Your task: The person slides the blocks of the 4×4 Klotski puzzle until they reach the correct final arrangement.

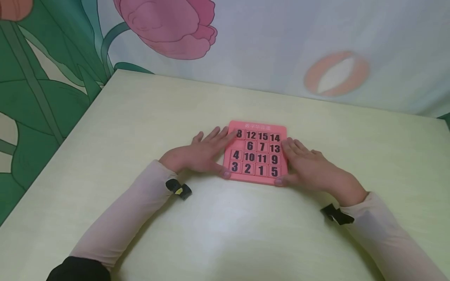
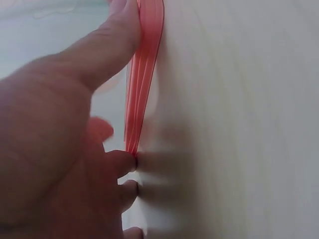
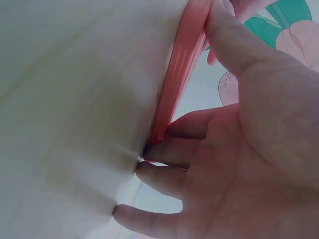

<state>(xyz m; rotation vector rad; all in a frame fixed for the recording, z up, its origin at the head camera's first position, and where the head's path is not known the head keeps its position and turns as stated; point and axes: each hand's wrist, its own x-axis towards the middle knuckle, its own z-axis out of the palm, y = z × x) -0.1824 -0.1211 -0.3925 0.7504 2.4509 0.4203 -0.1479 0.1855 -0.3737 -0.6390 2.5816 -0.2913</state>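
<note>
A pink number sliding puzzle [image 1: 255, 153] lies flat on the table, its black-numbered tiles facing up. One gap shows at the left end of the second row. My left hand [image 1: 200, 157] rests along the puzzle's left side, fingers spread, index fingertip over the top-left tile and thumb at the lower left corner. On the opposite side, my right hand [image 1: 313, 168] lies with fairly straight fingers against the right edge, its thumb at the lower right corner. In both wrist views, the thumb touches the puzzle's side edge [image 2: 144, 64] and other fingertips reach the tabletop.
The pale table [image 1: 225, 230] extends around the puzzle. Behind it hangs a light cloth backdrop [image 1: 263, 47] with a printed pink flower [image 1: 168, 27]; printed green leaves [image 1: 38, 93] fill the left side. Black straps [image 1: 337, 214] sit at both light sleeves' cuffs.
</note>
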